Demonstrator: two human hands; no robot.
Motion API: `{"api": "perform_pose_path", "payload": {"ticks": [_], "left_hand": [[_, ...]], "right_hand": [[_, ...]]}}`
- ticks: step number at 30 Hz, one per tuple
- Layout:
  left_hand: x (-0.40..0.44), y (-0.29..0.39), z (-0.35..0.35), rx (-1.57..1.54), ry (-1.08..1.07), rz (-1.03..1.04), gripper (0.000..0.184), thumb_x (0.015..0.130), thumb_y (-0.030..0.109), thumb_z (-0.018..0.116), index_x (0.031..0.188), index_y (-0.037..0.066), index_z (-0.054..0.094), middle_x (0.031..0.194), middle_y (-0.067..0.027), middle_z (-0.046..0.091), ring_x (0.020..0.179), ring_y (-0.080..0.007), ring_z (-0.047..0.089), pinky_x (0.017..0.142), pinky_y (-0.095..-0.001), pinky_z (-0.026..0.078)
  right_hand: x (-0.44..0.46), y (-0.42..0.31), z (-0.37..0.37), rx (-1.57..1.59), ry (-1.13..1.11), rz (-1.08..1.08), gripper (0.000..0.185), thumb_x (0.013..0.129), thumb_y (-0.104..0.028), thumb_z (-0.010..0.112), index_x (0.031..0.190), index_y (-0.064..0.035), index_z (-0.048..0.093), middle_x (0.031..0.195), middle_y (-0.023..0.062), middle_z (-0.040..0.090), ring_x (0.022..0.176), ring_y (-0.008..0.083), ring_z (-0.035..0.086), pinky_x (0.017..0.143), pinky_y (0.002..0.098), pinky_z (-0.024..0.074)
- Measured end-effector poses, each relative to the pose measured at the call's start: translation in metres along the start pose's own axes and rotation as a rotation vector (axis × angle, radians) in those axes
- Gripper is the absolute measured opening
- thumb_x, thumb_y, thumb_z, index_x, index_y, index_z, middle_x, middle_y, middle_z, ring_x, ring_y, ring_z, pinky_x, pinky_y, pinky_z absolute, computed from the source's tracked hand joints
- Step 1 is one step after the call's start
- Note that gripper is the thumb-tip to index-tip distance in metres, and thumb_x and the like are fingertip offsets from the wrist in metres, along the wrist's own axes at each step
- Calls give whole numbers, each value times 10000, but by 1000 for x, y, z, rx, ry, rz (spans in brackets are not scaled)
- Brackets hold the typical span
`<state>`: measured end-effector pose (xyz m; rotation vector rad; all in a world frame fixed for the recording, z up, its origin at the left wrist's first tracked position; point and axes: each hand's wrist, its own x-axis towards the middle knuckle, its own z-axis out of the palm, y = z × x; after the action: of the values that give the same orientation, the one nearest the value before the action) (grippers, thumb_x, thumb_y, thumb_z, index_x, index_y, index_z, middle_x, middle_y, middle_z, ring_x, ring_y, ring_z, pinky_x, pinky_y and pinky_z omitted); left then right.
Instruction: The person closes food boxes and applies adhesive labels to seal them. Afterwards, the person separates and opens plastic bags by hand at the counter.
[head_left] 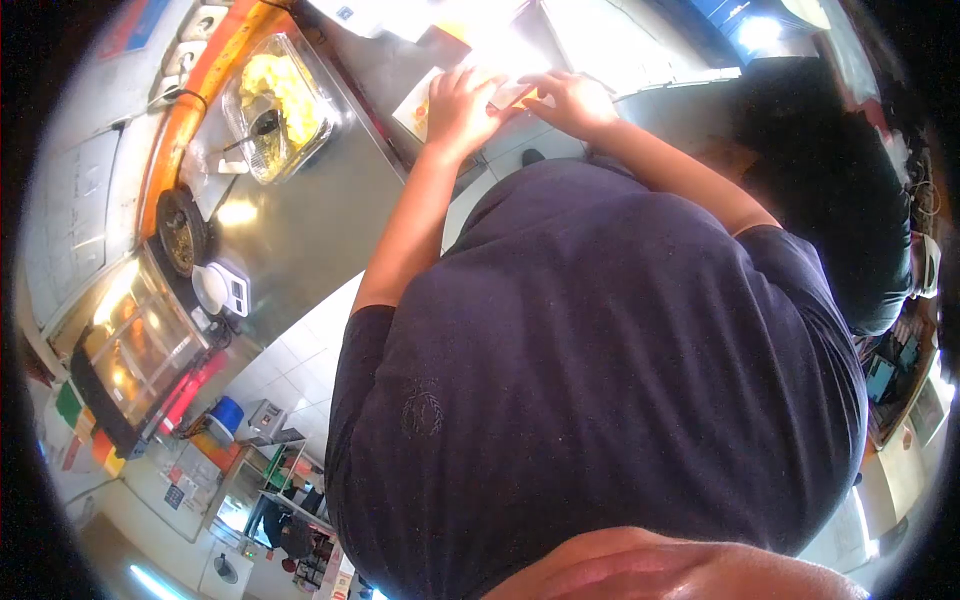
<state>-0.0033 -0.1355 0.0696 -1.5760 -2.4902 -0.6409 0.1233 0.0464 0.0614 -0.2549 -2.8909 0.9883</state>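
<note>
My left hand (462,112) is in front of my body at the top of the head view, its fingers curled over the edge of a white and orange paper box or card (412,112). Close by, my right hand (577,106) pinches the other end of this piece, where a reddish-orange edge (521,96) shows between the two hands. Bright glare washes out the area behind them, so the full shape of the piece cannot be made out.
On the steel counter (315,215) at left stand a clear container (333,118) of yellow food with a dark-handled utensil, a stone mortar (181,232) and a white scale (223,288). A glass display case (140,335) stands lower left. A person in dark clothing (825,190) is at right.
</note>
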Motion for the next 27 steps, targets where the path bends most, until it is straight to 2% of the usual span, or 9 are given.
{"api": "perform_pose_path", "payload": {"ticks": [3, 6, 9, 12, 15, 18, 21, 24, 27], "left_hand": [[4, 0, -6, 15, -52, -30, 491, 749, 485, 822, 1135, 191, 744, 1239, -39, 675, 1203, -258, 574, 1011, -494, 405], [6, -6, 6, 6, -21, -57, 523, 744, 507, 816, 1167, 207, 744, 1329, -88, 637, 1230, -294, 556, 1054, -505, 386], [6, -7, 14, 81, -123, -80, 572, 738, 520, 801, 1223, 225, 736, 1434, -124, 568, 1300, -346, 513, 1135, -542, 334], [8, -3, 12, 134, -156, -86, 597, 737, 521, 779, 1260, 235, 729, 1468, -142, 544, 1371, -379, 459, 1190, -574, 276], [7, -4, 16, 99, -97, -90, 596, 731, 516, 780, 1255, 236, 733, 1413, -161, 585, 1381, -392, 459, 1207, -583, 256], [7, -6, 17, 59, -130, -111, 582, 729, 511, 780, 1238, 232, 740, 1386, -166, 605, 1354, -395, 488, 1195, -566, 278], [7, -9, 15, 59, -126, -91, 544, 760, 499, 772, 1220, 212, 735, 1383, -139, 613, 1314, -385, 531, 1157, -553, 337], [8, -10, 14, 59, -157, -88, 552, 762, 512, 774, 1222, 211, 733, 1399, -136, 605, 1330, -359, 523, 1153, -541, 339], [7, -15, 15, 73, -178, -81, 559, 741, 502, 785, 1232, 241, 735, 1412, -131, 589, 1336, -337, 508, 1159, -540, 322]], "right_hand": [[8, 23, 9, -101, 27, -262, 241, 955, -285, 659, 1176, -192, 684, 1035, 63, 709, 871, 278, 721, 777, 429, 588], [12, 29, 5, -62, 29, -355, 222, 938, -236, 657, 1154, -200, 695, 1074, 43, 689, 924, 268, 711, 795, 430, 586], [17, 30, -1, -228, 2, -418, 242, 915, -205, 657, 1153, -211, 698, 1102, 22, 662, 965, 254, 689, 792, 422, 583], [23, 41, 9, -293, 19, -475, 279, 887, -188, 662, 1161, -236, 691, 1108, 7, 643, 1005, 234, 661, 829, 415, 567], [22, 39, 17, -427, 86, -520, 290, 860, -187, 669, 1143, -247, 686, 1106, -5, 643, 1007, 222, 645, 871, 407, 536], [24, 42, 7, -390, 52, -601, 313, 834, -198, 673, 1141, -258, 683, 1077, -29, 651, 1017, 209, 634, 905, 406, 507], [34, 43, -2, -355, -48, -709, 322, 815, -204, 677, 1131, -263, 700, 1048, -48, 654, 988, 209, 634, 888, 400, 504], [43, 41, -3, -331, -112, -637, 287, 849, -218, 685, 1132, -251, 726, 1025, -34, 674, 981, 221, 641, 883, 404, 506], [46, 29, 2, -27, -1, -405, 227, 900, -240, 678, 1115, -217, 747, 977, 6, 697, 970, 248, 651, 887, 415, 512]]}}
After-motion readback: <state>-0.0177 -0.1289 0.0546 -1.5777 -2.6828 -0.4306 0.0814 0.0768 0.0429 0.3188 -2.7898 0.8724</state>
